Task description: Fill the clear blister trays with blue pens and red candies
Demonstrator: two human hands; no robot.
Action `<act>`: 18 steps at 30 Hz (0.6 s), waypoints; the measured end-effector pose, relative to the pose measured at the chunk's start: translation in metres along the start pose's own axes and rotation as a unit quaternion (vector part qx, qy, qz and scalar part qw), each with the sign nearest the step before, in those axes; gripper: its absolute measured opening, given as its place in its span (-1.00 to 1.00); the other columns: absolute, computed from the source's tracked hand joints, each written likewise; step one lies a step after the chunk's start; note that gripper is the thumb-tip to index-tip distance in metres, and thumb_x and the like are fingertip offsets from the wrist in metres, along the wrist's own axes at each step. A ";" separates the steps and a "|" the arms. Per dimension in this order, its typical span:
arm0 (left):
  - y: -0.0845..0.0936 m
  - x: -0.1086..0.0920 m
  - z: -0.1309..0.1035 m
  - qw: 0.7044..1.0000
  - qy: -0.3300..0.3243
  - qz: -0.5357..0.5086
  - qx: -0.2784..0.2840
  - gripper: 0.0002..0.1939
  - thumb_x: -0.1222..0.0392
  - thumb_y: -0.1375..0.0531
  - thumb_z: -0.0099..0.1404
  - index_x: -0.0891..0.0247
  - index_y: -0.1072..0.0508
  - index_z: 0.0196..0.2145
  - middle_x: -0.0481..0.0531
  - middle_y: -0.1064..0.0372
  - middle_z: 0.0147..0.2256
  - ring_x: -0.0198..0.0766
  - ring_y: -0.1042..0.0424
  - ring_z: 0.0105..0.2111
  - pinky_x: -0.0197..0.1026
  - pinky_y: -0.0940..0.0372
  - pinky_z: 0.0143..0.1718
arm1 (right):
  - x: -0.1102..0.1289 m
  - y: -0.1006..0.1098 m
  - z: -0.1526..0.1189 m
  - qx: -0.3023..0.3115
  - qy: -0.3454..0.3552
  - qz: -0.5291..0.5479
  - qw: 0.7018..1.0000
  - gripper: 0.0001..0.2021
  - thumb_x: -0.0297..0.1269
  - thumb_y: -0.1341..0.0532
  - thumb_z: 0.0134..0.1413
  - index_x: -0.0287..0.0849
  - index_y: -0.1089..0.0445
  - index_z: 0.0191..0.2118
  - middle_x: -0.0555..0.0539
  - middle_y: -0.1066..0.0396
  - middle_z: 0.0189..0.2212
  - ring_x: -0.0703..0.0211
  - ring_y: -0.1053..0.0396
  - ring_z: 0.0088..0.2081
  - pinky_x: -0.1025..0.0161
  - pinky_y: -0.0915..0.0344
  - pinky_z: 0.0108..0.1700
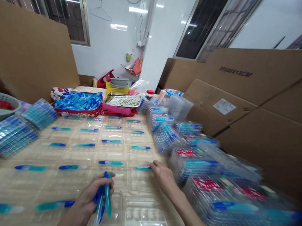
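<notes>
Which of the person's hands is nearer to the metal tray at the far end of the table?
Right. The right hand reaches farther up the table toward the metal tray; the left hand holds pens nearer the body.

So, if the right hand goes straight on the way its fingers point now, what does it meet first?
The right hand points left, its fingertips at a teal pen lying in a clear tray. That pen comes first, and the fingers seem to touch it already, though blur hides the contact.

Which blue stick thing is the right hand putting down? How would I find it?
Look at the clear plastic trays covering the table, with one blue piece in each pocket. Follow the right hand to its fingertips. The teal piece there is the only laid-out one touching a hand.
</notes>
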State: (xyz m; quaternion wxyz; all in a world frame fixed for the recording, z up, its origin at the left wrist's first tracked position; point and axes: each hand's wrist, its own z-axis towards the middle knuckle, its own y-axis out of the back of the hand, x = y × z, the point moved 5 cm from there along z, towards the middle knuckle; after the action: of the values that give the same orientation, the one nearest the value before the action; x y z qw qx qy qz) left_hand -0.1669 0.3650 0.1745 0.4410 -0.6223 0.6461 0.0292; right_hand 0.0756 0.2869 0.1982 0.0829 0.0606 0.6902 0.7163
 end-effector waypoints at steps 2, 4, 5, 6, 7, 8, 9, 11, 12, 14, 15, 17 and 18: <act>0.006 -0.009 -0.003 0.998 -0.022 -0.027 -0.043 -0.80 0.45 -0.15 0.05 0.38 -0.40 -0.31 -0.03 -0.33 -0.67 -0.35 -0.30 -0.70 -0.41 -0.04 -0.72 | 0.003 -0.003 0.002 -0.003 0.003 0.005 1.000 -0.72 -0.62 -0.03 0.05 -0.19 -0.40 -0.25 -0.12 -0.39 -0.22 0.09 -0.33 -0.20 0.27 -0.15 -0.27; 0.010 -0.014 -0.006 0.995 -0.049 -0.040 -0.073 -0.86 0.46 -0.13 0.09 0.38 -0.39 -0.34 -0.03 -0.33 -0.67 -0.35 -0.32 -0.69 -0.42 -0.03 -0.73 | 0.008 -0.004 0.003 -0.006 0.008 0.010 1.000 -0.72 -0.62 -0.05 0.01 -0.21 -0.41 -0.26 -0.16 -0.40 -0.22 0.02 -0.33 -0.18 0.22 -0.19 -0.23; 0.011 -0.015 -0.006 0.994 -0.062 -0.045 -0.080 -0.88 0.47 -0.13 0.10 0.38 -0.38 -0.36 -0.04 -0.32 -0.67 -0.35 -0.31 -0.69 -0.43 -0.03 -0.74 | 0.013 -0.003 0.003 -0.015 0.011 0.022 1.000 -0.73 -0.62 -0.05 -0.01 -0.23 -0.42 -0.26 -0.18 -0.41 -0.21 -0.02 -0.32 -0.16 0.18 -0.20 -0.19; 0.011 -0.015 -0.006 0.993 -0.074 -0.049 -0.083 -0.89 0.46 -0.14 0.10 0.37 -0.38 -0.37 -0.05 -0.31 -0.68 -0.36 -0.30 -0.70 -0.43 -0.02 -0.75 | 0.019 -0.001 0.002 -0.033 0.018 0.051 0.998 -0.74 -0.60 -0.06 0.00 -0.24 -0.42 -0.25 -0.20 -0.41 -0.20 -0.05 -0.31 -0.14 0.14 -0.20 -0.16; 0.010 -0.013 -0.005 0.992 -0.082 -0.051 -0.085 -0.90 0.46 -0.15 0.10 0.36 -0.38 -0.38 -0.07 -0.30 -0.69 -0.37 -0.29 -0.70 -0.43 -0.02 -0.76 | 0.028 0.003 0.000 -0.054 0.028 0.104 0.993 -0.76 -0.57 -0.08 0.02 -0.24 -0.42 -0.23 -0.21 -0.41 -0.18 -0.06 -0.31 -0.12 0.11 -0.21 -0.12; 0.008 -0.010 -0.003 0.991 -0.088 -0.051 -0.088 -0.90 0.45 -0.16 0.09 0.36 -0.38 -0.39 -0.08 -0.29 -0.69 -0.37 -0.28 -0.71 -0.43 -0.02 -0.77 | 0.038 0.007 -0.004 -0.067 0.043 0.184 0.980 -0.78 -0.51 -0.09 0.06 -0.22 -0.40 -0.19 -0.21 -0.41 -0.17 -0.05 -0.32 -0.13 0.10 -0.22 -0.10; 0.006 -0.006 -0.002 0.990 -0.094 -0.051 -0.091 -0.90 0.44 -0.18 0.08 0.35 -0.37 -0.40 -0.09 -0.29 -0.70 -0.37 -0.28 -0.71 -0.43 -0.02 -0.77 | 0.051 0.010 -0.007 -0.063 0.059 0.284 0.955 -0.80 -0.44 -0.11 0.09 -0.21 -0.39 -0.16 -0.19 -0.42 -0.18 -0.01 -0.34 -0.15 0.12 -0.24 -0.11; 0.000 0.001 0.001 0.988 -0.109 -0.048 -0.094 -0.87 0.43 -0.23 0.03 0.34 -0.38 -0.41 -0.10 -0.29 -0.70 -0.37 -0.27 -0.71 -0.43 -0.03 -0.77 | 0.082 0.012 -0.014 -0.003 0.086 0.483 0.871 -0.79 -0.29 -0.15 0.12 -0.18 -0.34 -0.12 -0.11 -0.45 -0.27 0.09 -0.39 -0.26 0.21 -0.28 -0.23; -0.002 0.004 0.002 0.987 -0.118 -0.047 -0.094 -0.84 0.42 -0.27 0.00 0.33 -0.38 -0.42 -0.11 -0.29 -0.69 -0.38 -0.27 -0.71 -0.43 -0.04 -0.77 | 0.098 0.011 -0.016 0.033 0.089 0.554 0.827 -0.78 -0.24 -0.17 0.10 -0.17 -0.32 -0.13 -0.06 -0.44 -0.34 0.13 -0.39 -0.33 0.26 -0.27 -0.31; -0.007 0.010 0.001 0.986 -0.134 -0.046 -0.087 -0.79 0.39 -0.33 -0.06 0.32 -0.38 -0.44 -0.13 -0.29 -0.68 -0.40 -0.25 -0.71 -0.43 -0.06 -0.77 | 0.122 0.010 -0.018 0.071 0.081 0.633 0.767 -0.78 -0.21 -0.21 0.03 -0.17 -0.29 -0.21 0.03 -0.38 -0.48 0.20 -0.35 -0.44 0.32 -0.20 -0.43; -0.007 0.011 -0.001 0.986 -0.140 -0.046 -0.083 -0.77 0.37 -0.36 -0.08 0.31 -0.38 -0.47 -0.14 -0.28 -0.68 -0.42 -0.23 -0.72 -0.43 -0.06 -0.77 | 0.129 0.009 -0.018 0.074 0.072 0.653 0.750 -0.79 -0.22 -0.22 0.00 -0.17 -0.27 -0.25 0.06 -0.34 -0.53 0.22 -0.32 -0.48 0.34 -0.18 -0.45; -0.003 0.009 -0.007 0.985 -0.146 -0.050 -0.078 -0.77 0.30 -0.38 -0.04 0.32 -0.36 -0.52 -0.14 -0.26 -0.69 -0.45 -0.18 -0.74 -0.43 -0.05 -0.78 | 0.136 0.006 -0.018 0.078 0.060 0.675 0.731 -0.82 -0.24 -0.21 -0.04 -0.17 -0.24 -0.30 0.09 -0.28 -0.57 0.24 -0.29 -0.53 0.33 -0.18 -0.47; 0.001 0.005 -0.012 0.984 -0.148 -0.052 -0.081 -0.78 0.26 -0.36 0.02 0.32 -0.35 -0.53 -0.13 -0.25 -0.70 -0.45 -0.17 -0.74 -0.43 -0.03 -0.79 | 0.136 0.005 -0.018 0.081 0.060 0.678 0.729 -0.82 -0.25 -0.20 -0.04 -0.17 -0.24 -0.30 0.10 -0.27 -0.58 0.24 -0.28 -0.53 0.33 -0.19 -0.47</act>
State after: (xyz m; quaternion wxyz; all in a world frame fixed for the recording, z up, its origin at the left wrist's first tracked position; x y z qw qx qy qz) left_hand -0.1734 0.3544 0.1777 0.4809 -0.6774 0.5359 0.1506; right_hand -0.0616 0.2967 0.1983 -0.4712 0.4756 0.5248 0.5257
